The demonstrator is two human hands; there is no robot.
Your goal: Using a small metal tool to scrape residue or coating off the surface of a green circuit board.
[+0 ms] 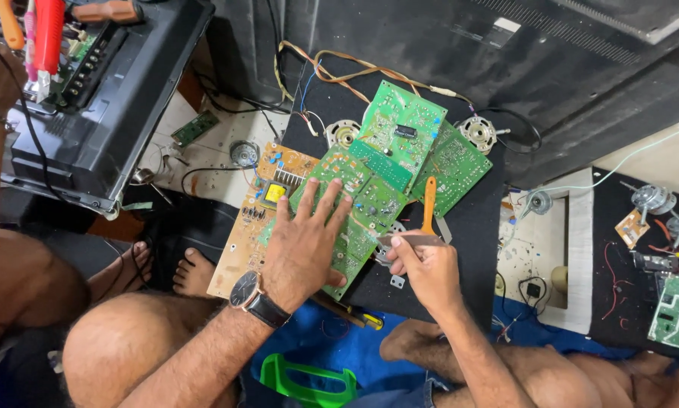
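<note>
Left hand (303, 238), w/ a wristwatch (250, 295), lies flat, fingers spread apart, pressing down on the green circuit board (354, 204) nearest the person; it grips nothing, just pins the board in place. Right hand (422, 264) is closed around a small brush (429, 208) w/ an orange handle, pinched between thumb and fingers, the handle pointing up and away; its working end sits at the board's right edge, near a little metal bracket (397, 281). The board rests on a pile: it overlaps a tan board w/ a yellow transformer (274, 193) on the left, and two more green boards (430, 151) lie behind it, all on a black mat on the floor. Judging by this, work on the pinned board looks underway, not finished: boards are stripped out and stacked, wires (332, 72) trail loose behind them, small motors (477, 132) lie beside. Can't tell which part of the board is already treated. Another person's legs and feet (192, 272) sit at left, apart from the pile.
</note>
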